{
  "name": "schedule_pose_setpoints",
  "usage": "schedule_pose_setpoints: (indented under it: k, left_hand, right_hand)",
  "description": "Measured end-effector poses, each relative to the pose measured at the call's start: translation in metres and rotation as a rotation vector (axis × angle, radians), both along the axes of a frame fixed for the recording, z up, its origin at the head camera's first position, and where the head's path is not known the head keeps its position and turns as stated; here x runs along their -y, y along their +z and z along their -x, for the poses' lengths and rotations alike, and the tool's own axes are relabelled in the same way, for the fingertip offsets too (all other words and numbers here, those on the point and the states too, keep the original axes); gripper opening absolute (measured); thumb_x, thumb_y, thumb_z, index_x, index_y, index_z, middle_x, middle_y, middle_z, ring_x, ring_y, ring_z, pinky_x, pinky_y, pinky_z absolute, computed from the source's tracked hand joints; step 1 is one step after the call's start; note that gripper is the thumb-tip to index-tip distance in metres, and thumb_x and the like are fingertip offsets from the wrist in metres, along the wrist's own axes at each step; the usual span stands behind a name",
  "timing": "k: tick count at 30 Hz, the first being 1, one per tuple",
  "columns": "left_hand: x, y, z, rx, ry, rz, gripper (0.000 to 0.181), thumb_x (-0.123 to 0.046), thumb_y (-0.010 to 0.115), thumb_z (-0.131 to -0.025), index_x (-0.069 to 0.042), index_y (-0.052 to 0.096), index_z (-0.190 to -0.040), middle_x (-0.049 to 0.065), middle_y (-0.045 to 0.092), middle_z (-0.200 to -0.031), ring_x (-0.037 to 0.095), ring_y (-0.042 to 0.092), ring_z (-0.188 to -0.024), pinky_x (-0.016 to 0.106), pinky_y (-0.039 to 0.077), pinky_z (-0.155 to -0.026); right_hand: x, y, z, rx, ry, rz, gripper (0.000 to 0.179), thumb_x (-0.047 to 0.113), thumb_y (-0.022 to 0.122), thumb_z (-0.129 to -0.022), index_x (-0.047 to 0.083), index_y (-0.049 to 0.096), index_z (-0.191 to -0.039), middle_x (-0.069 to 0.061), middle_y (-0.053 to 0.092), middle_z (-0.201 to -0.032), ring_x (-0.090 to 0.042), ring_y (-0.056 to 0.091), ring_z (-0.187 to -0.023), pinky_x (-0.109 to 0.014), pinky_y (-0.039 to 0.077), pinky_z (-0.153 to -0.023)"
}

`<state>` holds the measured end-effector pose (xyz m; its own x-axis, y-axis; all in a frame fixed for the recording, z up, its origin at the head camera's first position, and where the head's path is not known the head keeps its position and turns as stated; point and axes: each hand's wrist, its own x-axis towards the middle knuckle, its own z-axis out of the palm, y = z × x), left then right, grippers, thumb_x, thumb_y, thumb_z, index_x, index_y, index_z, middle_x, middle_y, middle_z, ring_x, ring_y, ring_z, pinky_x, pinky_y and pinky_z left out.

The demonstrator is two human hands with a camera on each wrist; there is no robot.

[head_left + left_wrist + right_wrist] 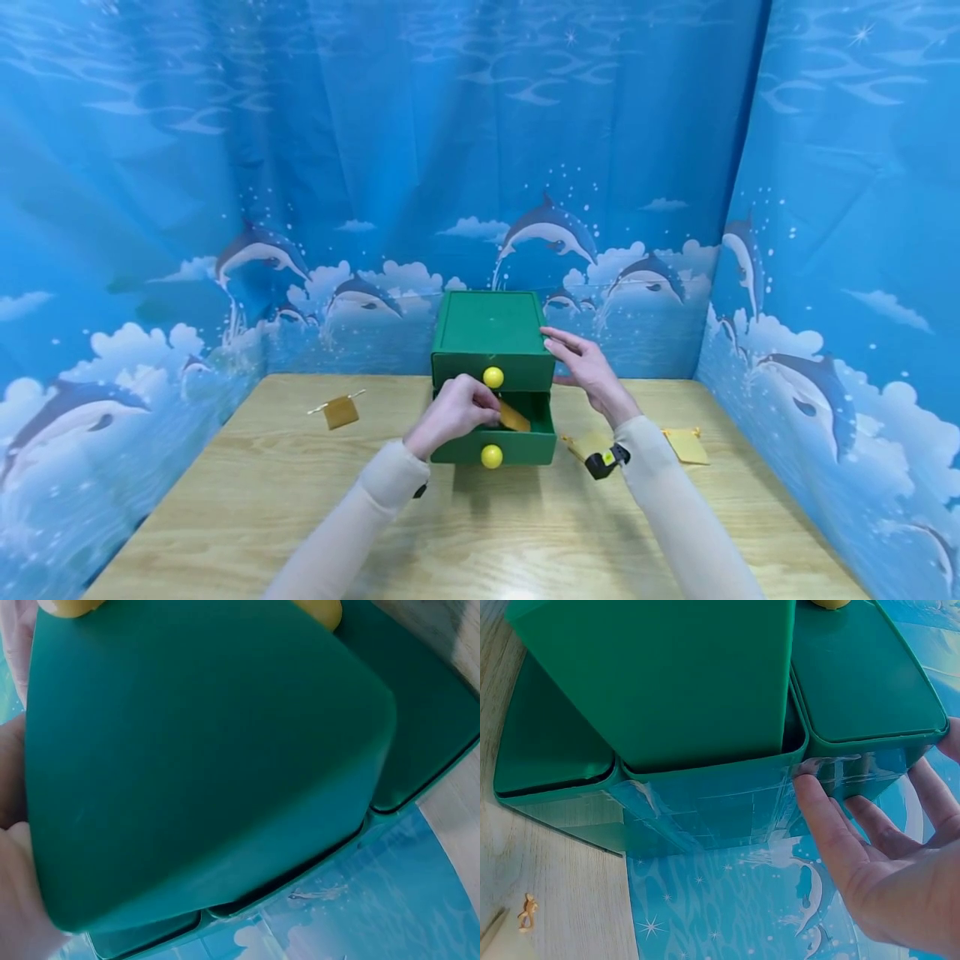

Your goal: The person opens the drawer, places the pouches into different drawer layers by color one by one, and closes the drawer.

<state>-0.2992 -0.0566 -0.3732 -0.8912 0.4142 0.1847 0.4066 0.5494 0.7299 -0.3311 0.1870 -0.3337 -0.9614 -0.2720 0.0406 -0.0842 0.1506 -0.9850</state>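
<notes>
A green drawer cabinet [491,321] with yellow knobs stands on the table, its middle drawer [525,452] pulled out. In the head view my left hand [459,410] reaches over this drawer, fingertips bent and pinching the end of an orange-brown pouch [516,418] tilted inside it. The drawer front hides the pouch in the left wrist view, where part of my left hand [19,885] shows at its edge. My right hand [588,367] rests against the cabinet's right side with fingers spread. The right wrist view shows those fingertips [810,796] along the side wall.
A brown drawstring pouch [341,412] lies on the table to the left. To the right lie a yellow pouch [686,447] and another yellow pouch [592,443], partly covered by my right wrist. A dolphin-print curtain [420,208] hangs behind and beside the table.
</notes>
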Motion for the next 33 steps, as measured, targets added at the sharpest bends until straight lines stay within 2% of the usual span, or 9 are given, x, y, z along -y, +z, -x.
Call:
schedule_pose_setpoints:
  k: [8,16,22,25,29,33]
  left_hand:
    - [-0.001,-0.001,0.001,0.028,-0.042,-0.010,0.010,-0.008,0.072,-0.089,-0.003,0.077,-0.096,-0.002,0.074,-0.082,0.008,0.069,-0.074,0.029,0.059,-0.074]
    - [0.001,-0.002,0.002,0.021,-0.035,-0.072,0.010,-0.008,0.072,-0.088,-0.002,0.077,-0.094,0.001,0.074,-0.081,0.010,0.069,-0.070,0.027,0.059,-0.068]
    - [0.006,0.000,0.002,-0.003,-0.005,-0.130,0.005,-0.013,0.074,-0.088,-0.009,0.076,-0.088,0.011,0.074,-0.083,0.020,0.068,-0.066,0.029,0.058,-0.061]
    - [0.009,0.002,0.001,-0.028,0.019,-0.153,0.005,-0.015,0.074,-0.088,-0.011,0.075,-0.087,0.010,0.073,-0.083,0.027,0.068,-0.068,0.030,0.057,-0.061]
    - [0.013,0.001,-0.001,-0.041,0.049,-0.204,0.005,-0.016,0.073,-0.089,-0.013,0.076,-0.089,0.003,0.072,-0.083,0.027,0.067,-0.069,0.032,0.057,-0.064]
    - [0.019,-0.002,0.000,-0.074,0.061,-0.276,0.008,-0.019,0.074,-0.089,-0.012,0.076,-0.091,0.004,0.071,-0.084,0.027,0.063,-0.071,0.032,0.055,-0.062]
  right_hand:
    - [0.000,0.000,0.000,-0.008,0.000,-0.010,0.050,0.033,0.050,-0.103,0.019,0.041,-0.151,-0.010,0.029,-0.160,-0.033,0.028,-0.147,-0.054,0.047,-0.102]
    - [0.000,-0.001,0.000,-0.010,-0.002,-0.010,0.050,0.033,0.050,-0.103,0.019,0.041,-0.151,-0.011,0.029,-0.160,-0.033,0.027,-0.147,-0.055,0.046,-0.103]
    - [-0.001,-0.002,0.002,0.001,-0.001,-0.002,0.051,0.033,0.050,-0.103,0.019,0.041,-0.151,-0.010,0.028,-0.160,-0.033,0.026,-0.147,-0.054,0.046,-0.103]
    - [-0.002,-0.001,0.002,0.003,0.001,0.001,0.051,0.034,0.050,-0.103,0.019,0.040,-0.151,-0.010,0.028,-0.160,-0.033,0.025,-0.148,-0.054,0.046,-0.103]
    - [-0.002,-0.001,0.002,0.002,0.002,0.000,0.052,0.034,0.051,-0.103,0.019,0.040,-0.151,-0.010,0.028,-0.160,-0.033,0.025,-0.148,-0.054,0.046,-0.103]
    - [-0.001,-0.001,0.002,0.002,0.004,-0.002,0.051,0.034,0.051,-0.103,0.019,0.041,-0.151,-0.010,0.028,-0.160,-0.033,0.025,-0.148,-0.055,0.045,-0.104]
